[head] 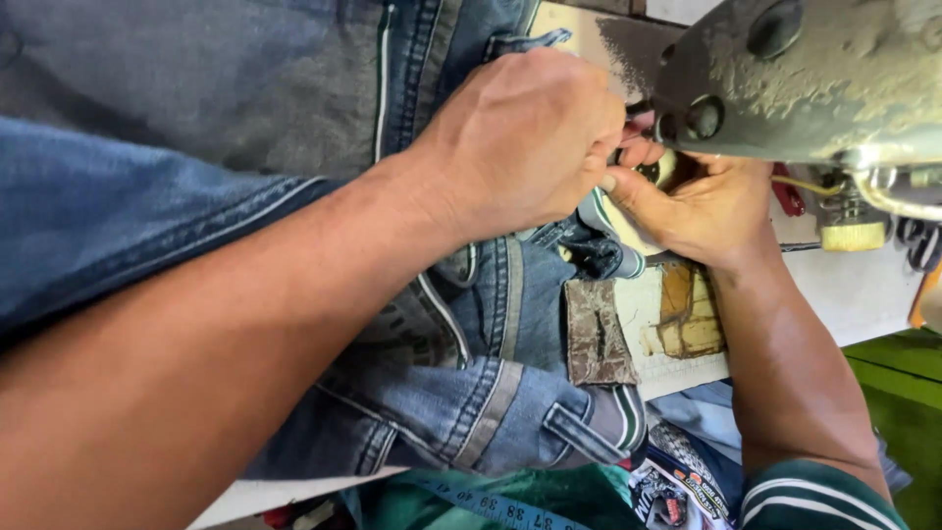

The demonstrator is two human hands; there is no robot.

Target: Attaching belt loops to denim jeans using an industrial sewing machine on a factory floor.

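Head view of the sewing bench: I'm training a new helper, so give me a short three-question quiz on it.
1. True or false: both hands meet under the sewing machine head.
2. What fabric lies beneath the left forearm? A) denim B) white lace C) leather
3. Which hand lies nearer the yellow knob?

Key:
1. True; the fingertips come together by the needle area.
2. A; blue jeans cover the table.
3. The right hand.
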